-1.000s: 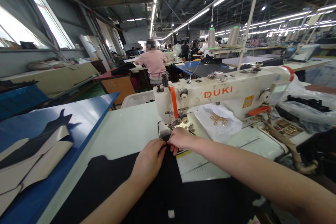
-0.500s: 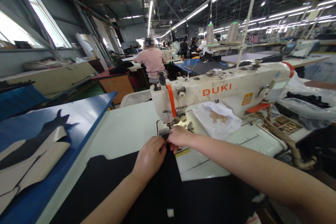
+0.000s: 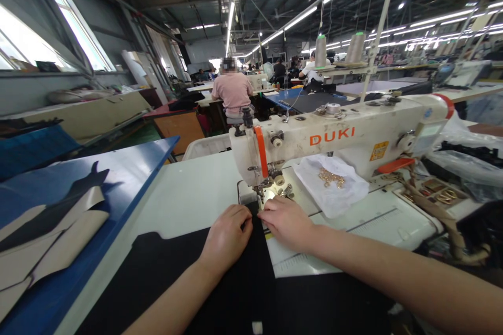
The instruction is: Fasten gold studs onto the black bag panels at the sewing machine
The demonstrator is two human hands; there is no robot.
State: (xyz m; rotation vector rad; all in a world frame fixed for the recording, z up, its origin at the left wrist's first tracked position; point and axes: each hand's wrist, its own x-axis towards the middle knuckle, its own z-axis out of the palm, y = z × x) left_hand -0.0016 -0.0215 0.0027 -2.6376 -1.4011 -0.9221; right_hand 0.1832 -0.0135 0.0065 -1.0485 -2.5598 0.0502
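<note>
On the pale tabletop [image 3: 196,188], the black material [image 3: 168,261] lies spread before you, reaching the needle end of the sewing machine [image 3: 334,136].
White plastic [image 3: 330,204] lies near the machine's arm; your left hand [image 3: 228,233], fingers bent, is on the material, your right hand [image 3: 288,222] has fingertips at its edge; whether either pinches it, I cannot tell. Gold-coloured pieces [image 3: 331,178] sit on the plastic.
</note>
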